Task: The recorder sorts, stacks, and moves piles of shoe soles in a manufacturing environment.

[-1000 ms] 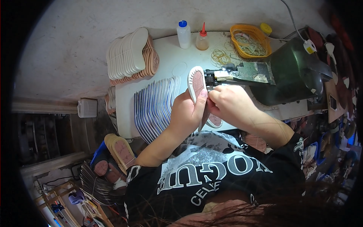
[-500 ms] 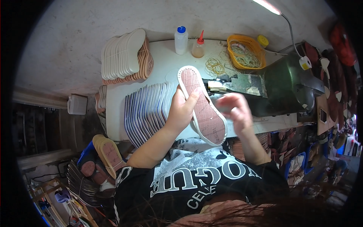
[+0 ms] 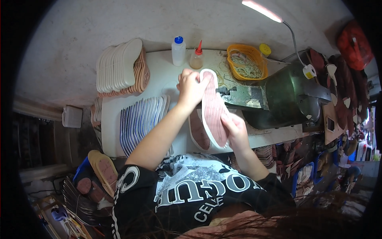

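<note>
Between my hands is a shoe insole, pinkish brown with a white rim, held slanting over the table. My left hand is closed on its upper end, thumb lying on the pink face. Lower down, my right hand pinches its right edge near the wide end. A second pinkish insole shows partly from behind it, the rest covered. Just right of the held insole is the flat arm of a dark green machine. A row of stacked insoles with blue and white edges stands left of my hands.
White and tan insoles stand bundled at the back left. A blue-capped bottle, a red-tipped bottle and an orange basket of pale bands line the back. A lamp hangs above; a tub of soles is lower left.
My right hand has come in and taken hold of the insole's lower edge. My left hand has shifted up to its upper end. The view has shifted slightly.
</note>
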Tool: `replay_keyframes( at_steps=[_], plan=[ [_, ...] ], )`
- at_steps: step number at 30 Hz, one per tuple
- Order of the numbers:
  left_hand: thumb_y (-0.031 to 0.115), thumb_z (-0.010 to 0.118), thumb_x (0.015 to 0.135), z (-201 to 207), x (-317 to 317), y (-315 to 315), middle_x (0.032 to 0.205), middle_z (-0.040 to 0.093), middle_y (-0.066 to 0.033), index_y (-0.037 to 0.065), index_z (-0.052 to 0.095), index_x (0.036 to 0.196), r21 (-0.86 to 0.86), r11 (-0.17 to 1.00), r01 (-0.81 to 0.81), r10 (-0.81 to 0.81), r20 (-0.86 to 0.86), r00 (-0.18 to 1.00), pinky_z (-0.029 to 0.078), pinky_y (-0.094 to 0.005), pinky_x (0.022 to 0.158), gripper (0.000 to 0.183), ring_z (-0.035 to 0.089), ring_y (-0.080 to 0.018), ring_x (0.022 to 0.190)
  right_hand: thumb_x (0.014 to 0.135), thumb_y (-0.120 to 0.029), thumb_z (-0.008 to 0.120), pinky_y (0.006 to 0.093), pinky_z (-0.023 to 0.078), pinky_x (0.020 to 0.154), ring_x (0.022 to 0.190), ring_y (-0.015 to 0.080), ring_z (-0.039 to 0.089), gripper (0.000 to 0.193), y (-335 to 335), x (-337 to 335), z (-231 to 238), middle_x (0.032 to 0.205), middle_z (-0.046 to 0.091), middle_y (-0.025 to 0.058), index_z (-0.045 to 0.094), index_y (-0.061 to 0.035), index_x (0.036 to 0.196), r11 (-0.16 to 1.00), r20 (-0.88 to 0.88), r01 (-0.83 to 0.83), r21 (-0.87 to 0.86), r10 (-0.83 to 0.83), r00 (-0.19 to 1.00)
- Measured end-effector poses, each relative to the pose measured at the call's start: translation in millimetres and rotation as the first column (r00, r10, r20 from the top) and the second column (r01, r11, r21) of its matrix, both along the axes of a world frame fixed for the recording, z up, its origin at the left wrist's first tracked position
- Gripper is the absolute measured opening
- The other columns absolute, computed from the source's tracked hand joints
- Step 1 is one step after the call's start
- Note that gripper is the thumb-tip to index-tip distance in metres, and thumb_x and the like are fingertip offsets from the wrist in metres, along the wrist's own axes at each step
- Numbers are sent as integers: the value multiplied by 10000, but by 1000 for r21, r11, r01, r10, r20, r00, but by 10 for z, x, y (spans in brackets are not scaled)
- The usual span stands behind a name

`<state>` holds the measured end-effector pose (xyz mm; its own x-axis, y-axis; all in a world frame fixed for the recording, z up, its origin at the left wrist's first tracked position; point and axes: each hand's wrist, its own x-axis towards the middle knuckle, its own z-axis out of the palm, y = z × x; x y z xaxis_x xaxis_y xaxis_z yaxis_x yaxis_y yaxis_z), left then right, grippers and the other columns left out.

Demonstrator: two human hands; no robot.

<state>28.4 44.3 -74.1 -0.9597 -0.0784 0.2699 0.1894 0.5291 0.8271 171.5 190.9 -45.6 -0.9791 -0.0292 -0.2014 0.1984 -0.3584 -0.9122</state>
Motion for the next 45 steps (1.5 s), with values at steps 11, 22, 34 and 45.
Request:
replay_keyframes(
  at_steps=[11, 22, 34, 45],
  plan=[
    [500, 630, 812, -24, 494, -1331, 1344, 411, -153, 45, 551, 1202, -78, 964, -253, 254, 2, 967, 261, -538, 1013, 604, 344, -351, 1260, 882, -112, 551, 388, 414, 897, 1008, 337, 533, 423, -782, 34, -692, 1084, 561, 210, 436, 3, 1272, 400, -233, 56, 915, 411, 881],
    [142, 616, 710, -366, 1349, -1434, 1417, 315, -188, 19, 442, 1297, -515, 856, 41, 77, 205, 976, 170, -566, 1076, 624, 269, -348, 1322, 936, -276, 537, 310, 467, 505, 520, 157, 582, 329, -1275, -154, -771, 615, 588, 96, 619, 39, 888, 564, 317, -722, 401, 654, 687],
    [218, 651, 835, -390, 1188, -1251, 1429, 276, -206, 21, 376, 1307, 365, 877, -313, 288, 124, 950, 260, -469, 1063, 580, 285, -351, 1314, 842, -98, 625, 313, 501, 622, 670, 246, 632, 127, -924, -167, -40, 772, 643, 143, 653, 21, 876, 650, -280, -182, 738, 540, 794],
    [232, 667, 882, 555, 1141, -609, 955, 666, -60, -8, 587, 1070, 959, 275, 66, -590, 114, 800, 491, -226, 757, 315, 616, -87, 816, 882, -390, 637, 311, 461, 848, 947, 172, 595, 454, -435, -335, -35, 1059, 626, 82, 613, 24, 1068, 789, -177, -553, -268, 524, 833]
  ],
)
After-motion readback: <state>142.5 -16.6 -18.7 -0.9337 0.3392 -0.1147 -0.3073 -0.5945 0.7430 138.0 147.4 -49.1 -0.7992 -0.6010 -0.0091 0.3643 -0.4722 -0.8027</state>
